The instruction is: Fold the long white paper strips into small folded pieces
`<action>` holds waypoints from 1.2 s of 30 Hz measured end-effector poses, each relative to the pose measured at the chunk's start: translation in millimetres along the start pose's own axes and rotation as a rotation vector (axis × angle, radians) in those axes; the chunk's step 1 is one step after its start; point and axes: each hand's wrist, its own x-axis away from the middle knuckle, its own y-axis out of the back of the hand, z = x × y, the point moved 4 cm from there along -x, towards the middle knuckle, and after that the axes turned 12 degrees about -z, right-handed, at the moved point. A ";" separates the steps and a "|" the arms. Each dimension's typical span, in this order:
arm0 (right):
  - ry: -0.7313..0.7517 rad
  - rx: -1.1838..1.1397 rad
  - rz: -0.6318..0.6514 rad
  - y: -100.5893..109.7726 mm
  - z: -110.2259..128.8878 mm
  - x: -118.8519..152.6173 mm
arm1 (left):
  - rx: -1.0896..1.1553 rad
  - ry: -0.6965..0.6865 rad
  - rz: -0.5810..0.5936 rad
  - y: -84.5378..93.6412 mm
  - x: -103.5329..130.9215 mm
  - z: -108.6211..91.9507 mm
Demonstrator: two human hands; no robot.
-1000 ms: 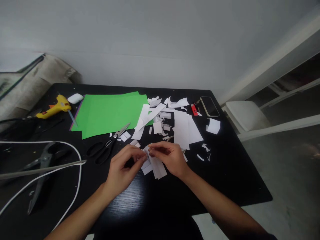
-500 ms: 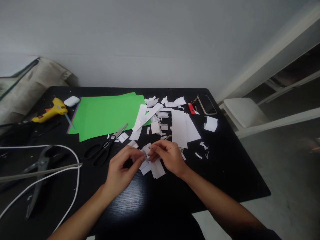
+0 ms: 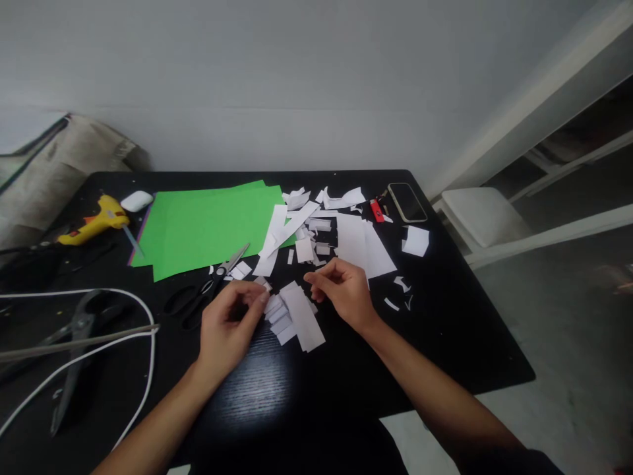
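Observation:
My left hand (image 3: 228, 326) is left of a small pile of cut white paper pieces (image 3: 301, 318), thumb and index finger drawn together. Whatever may be between those fingertips is too small to make out. Across the pile, my right hand (image 3: 349, 295) hovers in a pinch, its fingertips close above the upper right of the pieces. Nothing I can name shows in that pinch. Black-handled scissors (image 3: 210, 285) lie just beyond my left hand. White paper strips (image 3: 289, 231) and larger white sheets (image 3: 352, 241) lie beyond the pile, among several scraps.
Green sheets (image 3: 212, 227) cover the back left of the black table (image 3: 445, 343). A yellow glue gun (image 3: 101, 221), a white case (image 3: 137, 200), pliers (image 3: 82, 336) and a looped white cable (image 3: 152, 356) are at left. A red lighter (image 3: 376, 211) and phone (image 3: 407, 202) lie back right.
My hands have moved apart from above the paper pile, the left one leftward and the right one slightly right. More of the stacked pieces now shows between them.

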 end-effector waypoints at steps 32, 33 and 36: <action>0.107 0.055 -0.053 3.9 0.7 -4.4 | 0.085 0.254 -0.102 3.5 -11.3 14.7; 0.110 0.054 -0.048 3.7 -0.1 -4.7 | 0.085 0.255 -0.100 3.3 -11.4 14.4; 0.109 0.055 -0.039 3.4 -1.5 -5.5 | 0.087 0.255 -0.092 2.5 -11.4 13.8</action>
